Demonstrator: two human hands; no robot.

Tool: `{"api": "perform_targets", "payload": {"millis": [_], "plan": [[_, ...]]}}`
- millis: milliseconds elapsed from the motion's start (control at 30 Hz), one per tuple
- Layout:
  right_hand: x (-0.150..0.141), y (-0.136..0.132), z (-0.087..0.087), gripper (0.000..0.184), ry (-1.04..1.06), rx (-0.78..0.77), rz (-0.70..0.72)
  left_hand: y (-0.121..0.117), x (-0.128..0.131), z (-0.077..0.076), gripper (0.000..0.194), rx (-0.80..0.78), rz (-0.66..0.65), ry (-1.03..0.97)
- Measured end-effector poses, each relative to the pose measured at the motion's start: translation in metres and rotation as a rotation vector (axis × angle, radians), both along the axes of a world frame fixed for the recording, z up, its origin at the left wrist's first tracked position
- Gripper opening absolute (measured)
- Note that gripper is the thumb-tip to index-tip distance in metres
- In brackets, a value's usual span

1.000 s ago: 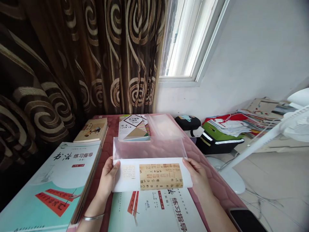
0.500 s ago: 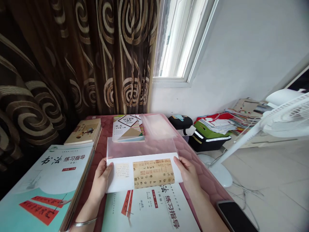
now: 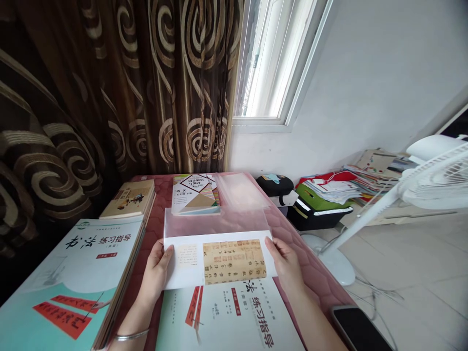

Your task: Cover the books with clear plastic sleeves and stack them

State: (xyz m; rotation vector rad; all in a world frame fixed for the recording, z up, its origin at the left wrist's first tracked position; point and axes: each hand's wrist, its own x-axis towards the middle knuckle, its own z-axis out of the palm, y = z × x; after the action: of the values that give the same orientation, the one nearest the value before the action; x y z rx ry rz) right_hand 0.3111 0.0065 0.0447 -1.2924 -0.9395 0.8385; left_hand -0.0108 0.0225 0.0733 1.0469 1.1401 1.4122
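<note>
With the left hand (image 3: 157,265), grips the left end of the printed sheet (image 3: 234,263) between thumb and curled fingers; wears a silver bracelet (image 3: 131,336) at that wrist. With the right hand (image 3: 287,261), pinches the right end, thumb on top. Holds the printed sheet roughly level, over the far part of a calligraphy book (image 3: 226,317) on the pink quilted cover (image 3: 303,253). Has a clear plastic sheet (image 3: 215,222) showing past the far edge of the printed sheet; cannot tell whether also grips it. Has farther off a white workbook (image 3: 195,195), with clear plastic covers (image 3: 243,190) just beside it on the right. Has on the left a stack of large books (image 3: 73,278), with tan-covered books (image 3: 127,197) beyond. Has a phone (image 3: 360,329) near the right forearm, and a white fan (image 3: 365,219) farther right.
</note>
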Motion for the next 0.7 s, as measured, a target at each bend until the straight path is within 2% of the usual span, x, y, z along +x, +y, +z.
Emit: {"api": "perform_targets", "payload": {"millis": [367,700], "plan": [[-0.0063,-0.0024,0.0090,0.041,-0.026,-0.009,-0.021,0.0005,-0.0011,-0.0027,0.047,-0.017,0.017,-0.014],[-0.0061,-0.0036,0.0065,0.038,-0.043,0.014,0.007,0.0031,0.0004,-0.0074,0.048,-0.014,0.015,-0.046]]}}
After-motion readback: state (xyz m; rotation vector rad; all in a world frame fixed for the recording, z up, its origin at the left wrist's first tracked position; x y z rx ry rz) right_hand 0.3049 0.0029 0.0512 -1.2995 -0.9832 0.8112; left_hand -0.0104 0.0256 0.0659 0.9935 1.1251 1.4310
